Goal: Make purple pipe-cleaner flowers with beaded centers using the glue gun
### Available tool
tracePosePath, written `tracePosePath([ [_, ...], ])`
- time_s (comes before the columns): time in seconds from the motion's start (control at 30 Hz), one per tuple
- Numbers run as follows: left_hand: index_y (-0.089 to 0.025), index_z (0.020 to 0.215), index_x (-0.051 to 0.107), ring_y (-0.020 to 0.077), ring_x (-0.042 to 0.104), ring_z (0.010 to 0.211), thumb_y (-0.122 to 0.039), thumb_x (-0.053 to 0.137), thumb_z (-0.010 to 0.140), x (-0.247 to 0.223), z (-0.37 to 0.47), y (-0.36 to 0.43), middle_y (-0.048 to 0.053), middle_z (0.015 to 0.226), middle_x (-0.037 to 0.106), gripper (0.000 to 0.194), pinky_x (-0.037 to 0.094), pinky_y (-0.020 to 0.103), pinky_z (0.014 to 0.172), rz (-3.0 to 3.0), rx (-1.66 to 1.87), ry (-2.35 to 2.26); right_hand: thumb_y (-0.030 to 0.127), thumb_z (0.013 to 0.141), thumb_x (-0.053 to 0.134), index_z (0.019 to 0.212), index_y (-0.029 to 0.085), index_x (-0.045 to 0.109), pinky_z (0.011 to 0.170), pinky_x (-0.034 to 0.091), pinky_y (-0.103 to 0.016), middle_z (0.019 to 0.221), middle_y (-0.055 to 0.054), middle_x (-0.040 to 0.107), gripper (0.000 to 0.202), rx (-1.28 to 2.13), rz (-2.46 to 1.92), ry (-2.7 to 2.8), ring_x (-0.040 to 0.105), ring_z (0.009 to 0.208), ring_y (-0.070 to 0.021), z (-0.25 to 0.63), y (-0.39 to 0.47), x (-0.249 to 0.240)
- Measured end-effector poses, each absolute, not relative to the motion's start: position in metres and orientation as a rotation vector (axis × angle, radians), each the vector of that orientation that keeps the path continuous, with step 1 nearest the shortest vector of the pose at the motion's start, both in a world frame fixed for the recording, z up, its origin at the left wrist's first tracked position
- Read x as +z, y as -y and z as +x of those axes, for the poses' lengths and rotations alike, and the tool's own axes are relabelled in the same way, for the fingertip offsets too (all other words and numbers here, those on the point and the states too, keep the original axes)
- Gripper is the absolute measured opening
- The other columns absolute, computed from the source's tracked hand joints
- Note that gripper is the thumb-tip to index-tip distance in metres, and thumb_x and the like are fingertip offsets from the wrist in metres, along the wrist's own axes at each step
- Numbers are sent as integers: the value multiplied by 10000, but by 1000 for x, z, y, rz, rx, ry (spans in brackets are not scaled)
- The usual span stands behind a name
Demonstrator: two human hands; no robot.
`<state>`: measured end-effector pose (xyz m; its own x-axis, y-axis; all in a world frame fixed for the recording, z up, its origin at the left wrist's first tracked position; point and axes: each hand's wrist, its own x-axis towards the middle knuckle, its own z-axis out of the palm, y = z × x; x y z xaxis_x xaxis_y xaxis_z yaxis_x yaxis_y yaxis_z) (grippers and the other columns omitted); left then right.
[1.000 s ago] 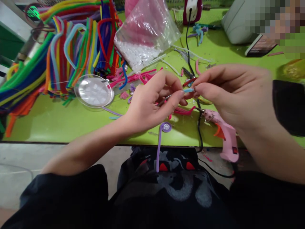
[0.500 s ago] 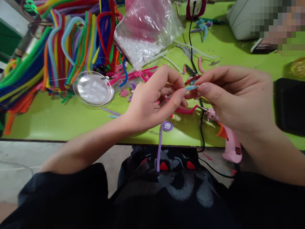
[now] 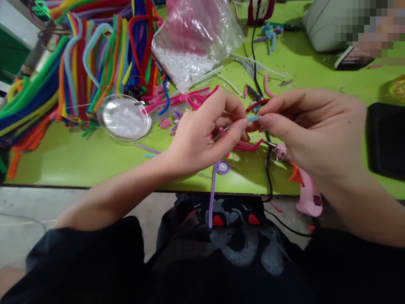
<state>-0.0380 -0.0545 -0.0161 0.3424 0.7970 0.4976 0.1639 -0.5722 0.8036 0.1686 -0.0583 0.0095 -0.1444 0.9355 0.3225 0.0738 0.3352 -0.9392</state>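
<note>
Between my two hands is a short light-blue fuzzy piece (image 3: 252, 119). My left hand (image 3: 215, 131) pinches its left end between thumb and forefinger, with a thin metallic tool (image 3: 220, 134) lying across the palm, partly hidden by the fingers. The thumb and forefinger of my right hand (image 3: 310, 126) close on the piece's right end. Below the hands, a purple coil with a pearly centre (image 3: 223, 167) rests near the table edge, its purple stem (image 3: 212, 198) hanging over. A pink glue gun (image 3: 306, 190) lies beneath my right hand.
Bundles of colourful pipe cleaners (image 3: 91, 71) fill the left. A clear spool (image 3: 125, 118), a plastic bag of white bits (image 3: 190, 59) and pink pipe cleaners (image 3: 177, 101) lie beyond my left hand. Dark-tipped pliers (image 3: 253, 93), a black cable (image 3: 255, 55) and a black box (image 3: 387, 139) are farther right.
My right fingertips have shifted slightly left and closed farther over the end of the light-blue piece, covering its small shiny tip. My left hand has barely moved.
</note>
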Motion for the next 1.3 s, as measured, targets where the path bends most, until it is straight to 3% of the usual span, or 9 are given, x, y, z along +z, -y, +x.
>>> tracePosePath([
  [0.2, -255, 1087, 533, 107, 845, 884, -241, 574, 1119, -15, -39, 56, -41, 981, 777, 54, 647, 199, 678, 1984, 1192, -852, 156, 966, 799, 968, 246, 797, 873, 729, -254, 943, 94, 790, 90, 965, -1024, 1558, 805, 893, -108, 167, 61, 4],
  [0.4, -258, 1088, 535, 117, 834, 842, -382, 550, 1143, -13, -37, 58, -32, 960, 788, 137, 630, 221, 649, 1926, 1061, -946, 108, 975, 768, 959, 252, 764, 743, 657, -192, 902, 91, 769, 145, 790, -937, 1632, 744, 812, -61, 163, 63, -3],
  [0.57, -245, 1032, 546, 107, 807, 724, -510, 574, 1127, -4, -35, 56, -33, 887, 811, 283, 560, 185, 526, 1670, 899, -814, 300, 1060, 737, 1064, 336, 785, 917, 671, -332, 1015, 56, 778, 60, 547, -916, 1883, 762, 950, -126, 177, 62, -4],
  [0.63, -239, 1024, 560, 90, 756, 622, -476, 623, 1109, -1, -36, 54, -29, 876, 827, 259, 535, 184, 483, 1544, 816, -755, 319, 1078, 716, 1086, 357, 792, 932, 673, -355, 1036, 56, 791, 85, 457, -876, 1964, 775, 991, -147, 182, 60, -2],
  [0.73, -227, 1012, 591, 71, 666, 513, -381, 679, 1076, 1, -38, 49, -23, 841, 829, 189, 501, 184, 442, 1430, 784, -741, 215, 1073, 703, 1127, 360, 794, 926, 670, -336, 1081, 62, 818, 180, 312, -787, 2044, 791, 1015, -144, 185, 56, -2],
  [0.8, -210, 1007, 631, 75, 669, 525, -298, 720, 1036, 0, -37, 46, -16, 814, 818, 129, 477, 176, 436, 1436, 827, -785, 164, 1068, 692, 1147, 323, 798, 908, 672, -323, 1105, 38, 828, 207, 239, -766, 2048, 801, 1010, -144, 185, 55, -4],
  [0.97, -165, 902, 743, 54, 642, 579, -116, 746, 919, -5, -35, 38, -36, 727, 727, 52, 423, 165, 465, 1511, 966, -824, 218, 1105, 647, 1094, 291, 809, 890, 677, -319, 1100, 6, 833, 178, 119, -854, 2073, 811, 997, -157, 183, 55, -10],
  [1.07, -158, 838, 747, 27, 543, 551, -105, 728, 889, -7, -35, 35, -49, 702, 673, 76, 394, 178, 487, 1511, 964, -732, 143, 1083, 650, 1112, 241, 779, 910, 667, -282, 1111, -19, 829, 164, 34, -761, 2125, 805, 1045, -145, 184, 57, -11],
  [1.3, -168, 752, 655, 51, 507, 587, -97, 668, 827, -6, -37, 32, -37, 682, 613, 104, 357, 212, 517, 1525, 878, -717, 97, 1018, 698, 1054, 199, 738, 849, 645, -297, 1047, -52, 816, 116, 33, -784, 2124, 801, 985, -174, 185, 60, -11],
])
